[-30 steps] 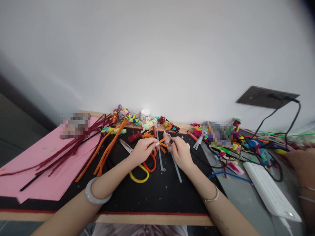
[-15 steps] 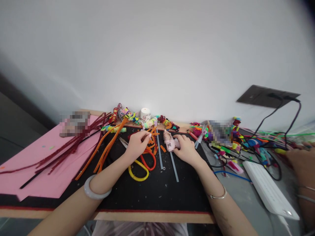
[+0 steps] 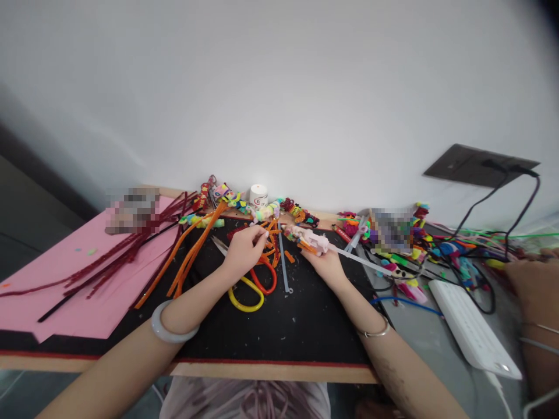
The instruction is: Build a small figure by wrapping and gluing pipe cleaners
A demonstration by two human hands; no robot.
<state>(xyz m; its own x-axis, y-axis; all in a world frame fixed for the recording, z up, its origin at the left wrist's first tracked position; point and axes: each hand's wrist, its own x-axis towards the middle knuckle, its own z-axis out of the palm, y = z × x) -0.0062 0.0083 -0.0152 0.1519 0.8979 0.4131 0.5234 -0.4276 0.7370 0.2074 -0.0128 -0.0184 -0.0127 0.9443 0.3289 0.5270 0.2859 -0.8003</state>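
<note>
My right hand (image 3: 326, 266) is wrapped round a pale pink hot glue gun (image 3: 316, 241). The gun lies sideways with its nozzle pointing left, and a long translucent glue stick (image 3: 367, 262) runs out of its back to the right. My left hand (image 3: 243, 251) is closed in a pinch just left of the nozzle. A small whitish spot shows at its fingertips, too small to name. Orange pipe cleaner pieces (image 3: 274, 251) lie beside the left fingers. Scissors with red and yellow handles (image 3: 246, 298) rest under and beside the left hand.
Another glue stick (image 3: 285, 265) lies on the black mat (image 3: 305, 343). Dark red pipe cleaners (image 3: 109, 262) cover pink sheets (image 3: 39, 279) at left. A white cup (image 3: 258, 196) stands by the wall. At right are a power strip (image 3: 474, 329), cables and a co-worker's hand (image 3: 535, 285).
My right hand has turned the glue gun, so its glue stick swung from pointing toward me to pointing right. My left hand has stayed nearly in place, still pinched.
</note>
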